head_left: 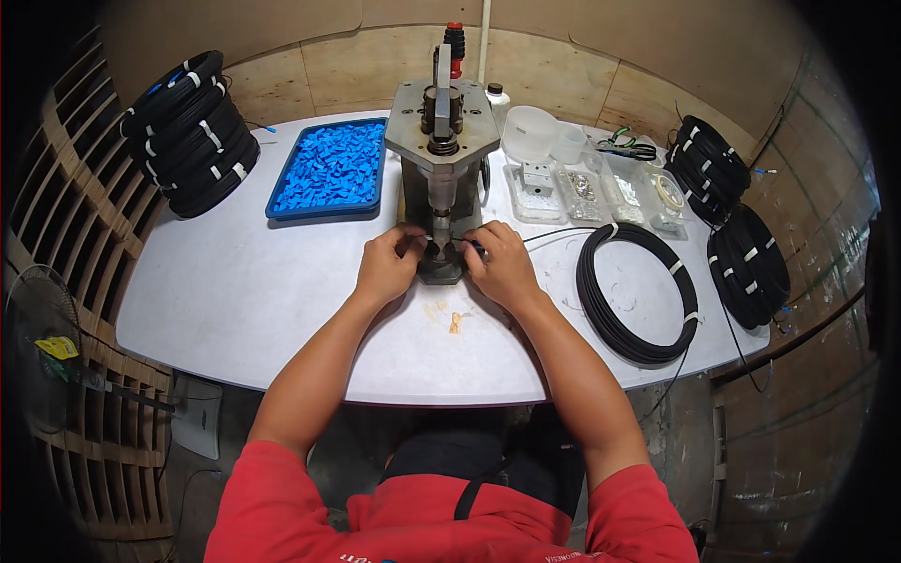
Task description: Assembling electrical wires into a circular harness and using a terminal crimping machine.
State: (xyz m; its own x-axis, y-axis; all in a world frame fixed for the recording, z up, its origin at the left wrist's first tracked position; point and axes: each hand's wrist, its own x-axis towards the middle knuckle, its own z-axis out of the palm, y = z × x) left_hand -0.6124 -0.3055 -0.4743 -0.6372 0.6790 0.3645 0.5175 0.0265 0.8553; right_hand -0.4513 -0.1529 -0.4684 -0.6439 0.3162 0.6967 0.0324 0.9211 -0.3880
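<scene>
A grey metal bench press (443,141) stands at the middle of the table, its ram over a small die block (441,272). My right hand (502,263) is closed at the right side of the die, pinching the end of a black cable (556,233). That cable runs from a tied black coil (589,298) lying flat on the right. My left hand (389,267) is closed at the die's left side, thumb and index finger together; whatever is between them is too small to make out. The fingers hide part of the die.
A blue tray (282,214) of small blue pieces lies left of the press. Stacked black coils (202,150) stand far left, others (748,267) far right. Clear containers (532,204) of small parts, a white tub (528,133) and scissors (627,149) sit back right. An orange scrap (455,324) lies in front.
</scene>
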